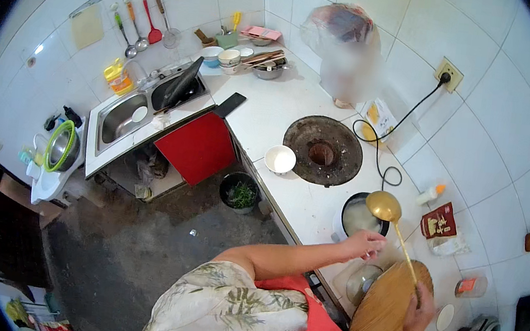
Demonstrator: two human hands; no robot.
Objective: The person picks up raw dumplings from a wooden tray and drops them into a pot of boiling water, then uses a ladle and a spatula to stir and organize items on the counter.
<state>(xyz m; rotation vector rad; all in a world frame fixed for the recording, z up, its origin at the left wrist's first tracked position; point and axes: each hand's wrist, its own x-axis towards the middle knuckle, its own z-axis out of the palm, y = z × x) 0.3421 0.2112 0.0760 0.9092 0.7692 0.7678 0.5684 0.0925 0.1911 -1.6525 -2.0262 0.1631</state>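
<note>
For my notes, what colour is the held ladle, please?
The ladle is gold, as the head view shows.

Ladle (pixel 384 206): gold. Board (pixel 388 315): brown, streaked grain. Apron (pixel 326 324): red — shirt (pixel 225 314): cream, green leaf print. Cabinet door (pixel 197 148): red — pouch (pixel 439 221): maroon.

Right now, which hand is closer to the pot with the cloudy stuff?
Left. The left hand is at the near edge of the pot; the right hand is farther away, by the wooden board, holding the golden ladle.
</note>
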